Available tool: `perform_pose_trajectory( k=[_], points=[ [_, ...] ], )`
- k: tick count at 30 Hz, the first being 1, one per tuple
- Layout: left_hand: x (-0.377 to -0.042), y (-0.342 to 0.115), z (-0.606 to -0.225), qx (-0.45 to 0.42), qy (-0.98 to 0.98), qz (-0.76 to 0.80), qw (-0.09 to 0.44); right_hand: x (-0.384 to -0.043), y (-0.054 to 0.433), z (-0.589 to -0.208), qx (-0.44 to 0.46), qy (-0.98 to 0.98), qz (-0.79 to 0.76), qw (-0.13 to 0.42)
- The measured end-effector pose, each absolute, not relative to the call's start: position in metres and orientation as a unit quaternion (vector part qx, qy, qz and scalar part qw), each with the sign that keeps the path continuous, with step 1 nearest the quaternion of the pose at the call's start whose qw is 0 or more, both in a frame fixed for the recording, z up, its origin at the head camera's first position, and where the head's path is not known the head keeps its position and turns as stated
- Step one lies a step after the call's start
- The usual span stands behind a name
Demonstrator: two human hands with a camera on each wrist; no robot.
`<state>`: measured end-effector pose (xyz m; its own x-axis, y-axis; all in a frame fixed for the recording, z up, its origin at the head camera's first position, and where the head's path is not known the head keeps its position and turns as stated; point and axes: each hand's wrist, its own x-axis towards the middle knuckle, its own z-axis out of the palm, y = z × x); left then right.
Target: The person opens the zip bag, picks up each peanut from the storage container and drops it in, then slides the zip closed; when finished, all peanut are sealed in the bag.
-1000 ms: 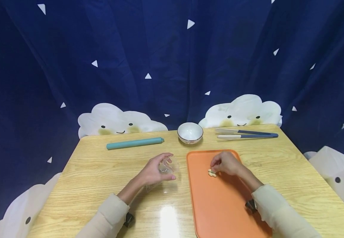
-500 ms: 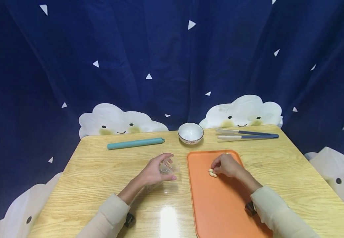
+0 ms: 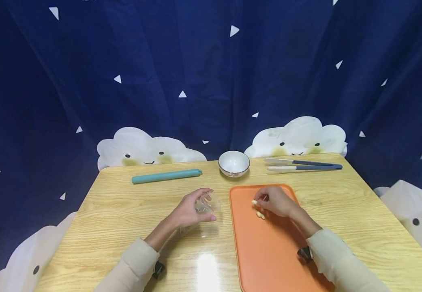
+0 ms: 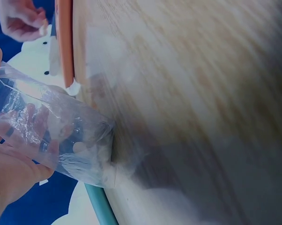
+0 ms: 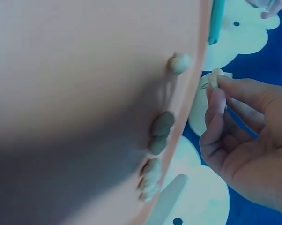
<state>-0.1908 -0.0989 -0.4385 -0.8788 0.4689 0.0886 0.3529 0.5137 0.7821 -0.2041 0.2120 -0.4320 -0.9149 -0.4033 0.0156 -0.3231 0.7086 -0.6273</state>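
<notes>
My left hand curves round a clear plastic bag standing on the table to the left of the orange tray. Its mouth is spread between thumb and fingers, and the crinkled film shows plainly in the left wrist view. Over the tray's far part, my right hand pinches a small pale peanut between thumb and fingertips. Another peanut lies on the tray just below those fingertips. In the right wrist view, several more peanuts lie near the tray's edge, most of them hidden by the hand in the head view.
A white bowl stands at the table's back edge. Left of it lies a teal rod, and to the right are tongs with blue handles and pale tips. A dark blue curtain hangs behind the table.
My right hand has risen slightly and shifted left with a peanut between its fingertips, away from the peanut still on the tray. My left hand and the bag stay in place.
</notes>
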Motion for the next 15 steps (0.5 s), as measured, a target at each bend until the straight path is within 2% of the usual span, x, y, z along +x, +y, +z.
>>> perform_pose_trajectory(
  k=[15],
  points=[
    [-0.19, -0.098, -0.438, 0.236, 0.866, 0.436, 0.064, -0.202, 0.171, -0.424, -0.195, 0.877, -0.439, 0.015]
  ],
)
